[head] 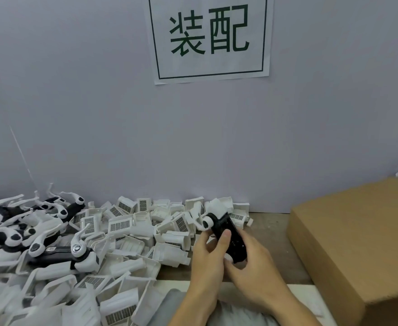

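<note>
left hand (205, 257) and right hand (252, 264) are both gripping a black handle (221, 223); many white grille housings (120, 225) at nine o'clock are lying unassembled.

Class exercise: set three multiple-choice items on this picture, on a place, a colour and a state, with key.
1. The brown cardboard box stands: A) at the person's left; B) at the person's right; C) on the wall.
2. The characters on the white paper sign are: A) red; B) blue; C) dark green.
3. The black oblong plastic part is: A) held by the left hand and right hand; B) lying on the table; C) boxed.
Key: 1 B, it sits at the right edge; 2 C, green strokes on white; 3 A, both hands grip it.
</note>
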A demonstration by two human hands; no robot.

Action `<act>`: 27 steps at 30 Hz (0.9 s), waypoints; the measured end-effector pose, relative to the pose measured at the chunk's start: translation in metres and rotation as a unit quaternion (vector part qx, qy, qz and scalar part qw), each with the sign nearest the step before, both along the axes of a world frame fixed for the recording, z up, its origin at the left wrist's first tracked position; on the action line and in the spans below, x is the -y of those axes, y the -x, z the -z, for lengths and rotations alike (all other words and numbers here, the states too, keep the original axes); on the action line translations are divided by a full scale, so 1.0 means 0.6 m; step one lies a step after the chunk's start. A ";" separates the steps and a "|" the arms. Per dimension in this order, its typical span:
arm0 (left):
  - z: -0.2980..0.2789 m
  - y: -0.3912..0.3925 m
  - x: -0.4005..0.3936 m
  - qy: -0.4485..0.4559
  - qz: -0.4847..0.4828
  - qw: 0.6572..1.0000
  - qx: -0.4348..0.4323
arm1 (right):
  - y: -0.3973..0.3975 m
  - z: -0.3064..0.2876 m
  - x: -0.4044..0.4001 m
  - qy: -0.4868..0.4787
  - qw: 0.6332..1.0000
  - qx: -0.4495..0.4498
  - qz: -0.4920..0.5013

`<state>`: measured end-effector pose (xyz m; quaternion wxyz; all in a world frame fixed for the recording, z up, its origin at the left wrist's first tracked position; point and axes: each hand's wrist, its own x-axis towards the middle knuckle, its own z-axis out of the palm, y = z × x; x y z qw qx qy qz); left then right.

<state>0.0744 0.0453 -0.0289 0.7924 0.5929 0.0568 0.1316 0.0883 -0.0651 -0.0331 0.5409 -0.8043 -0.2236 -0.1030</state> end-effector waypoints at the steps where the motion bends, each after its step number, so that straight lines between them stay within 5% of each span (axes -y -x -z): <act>1: 0.001 0.000 0.002 -0.007 0.003 1.000 0.008 | 0.000 0.000 0.000 -0.009 1.000 -0.006 -0.004; 15: -0.001 0.001 0.008 -0.060 0.004 0.995 0.075 | 0.007 -0.016 0.011 0.041 0.997 -0.008 0.071; 23: 0.008 -0.009 0.005 -0.147 -0.067 0.983 0.090 | 0.005 -0.004 0.002 0.001 0.999 -0.017 0.035; 27: 0.013 -0.008 0.001 -0.261 -0.102 0.954 0.107 | -0.003 0.001 0.013 -0.093 0.993 -0.043 0.052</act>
